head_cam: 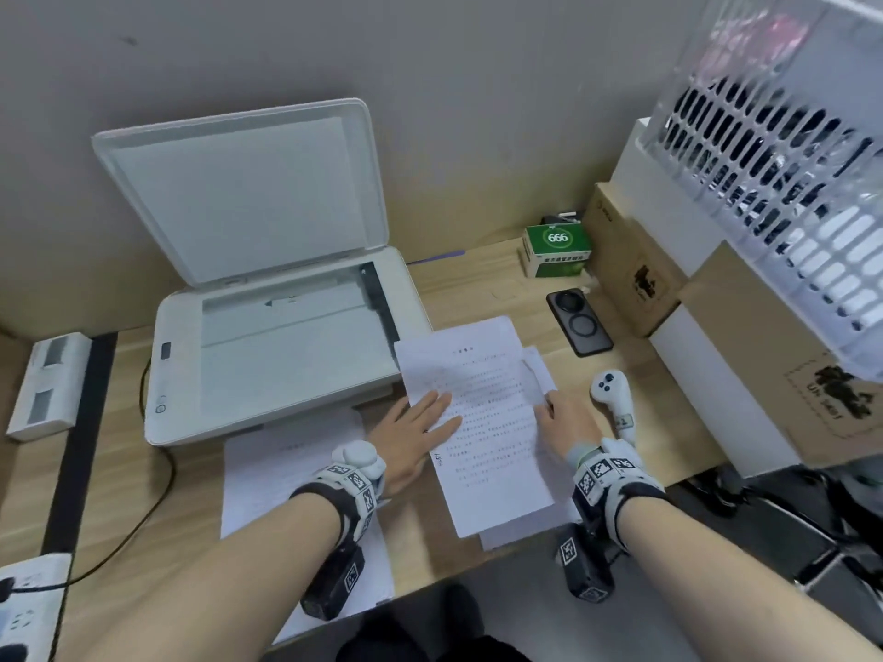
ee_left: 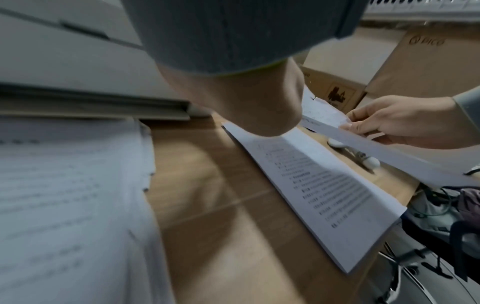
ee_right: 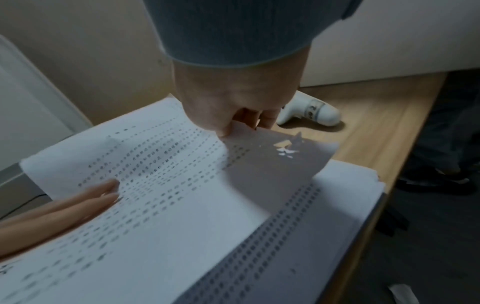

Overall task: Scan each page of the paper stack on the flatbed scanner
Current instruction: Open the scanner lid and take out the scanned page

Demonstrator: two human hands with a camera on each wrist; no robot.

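A white flatbed scanner (head_cam: 282,355) stands on the desk with its lid (head_cam: 248,188) raised and bare glass (head_cam: 291,346). To its right lies the paper stack (head_cam: 482,422) of printed pages. My left hand (head_cam: 420,427) lies flat with straight fingers (ee_right: 78,203) on the top sheet's left side. My right hand (head_cam: 564,418) pinches the top sheet's right edge (ee_right: 259,156) between thumb and fingers and lifts it off the stack (ee_right: 324,216). In the left wrist view that raised sheet (ee_left: 376,148) hangs from the right hand (ee_left: 405,123) over the stack (ee_left: 324,193).
A second pile of printed sheets (head_cam: 282,475) lies in front of the scanner. A white controller (head_cam: 614,394), a black phone (head_cam: 578,322), a green box (head_cam: 556,250), cardboard boxes (head_cam: 630,260) and a white basket (head_cam: 783,193) crowd the right. A cable (head_cam: 157,475) runs left.
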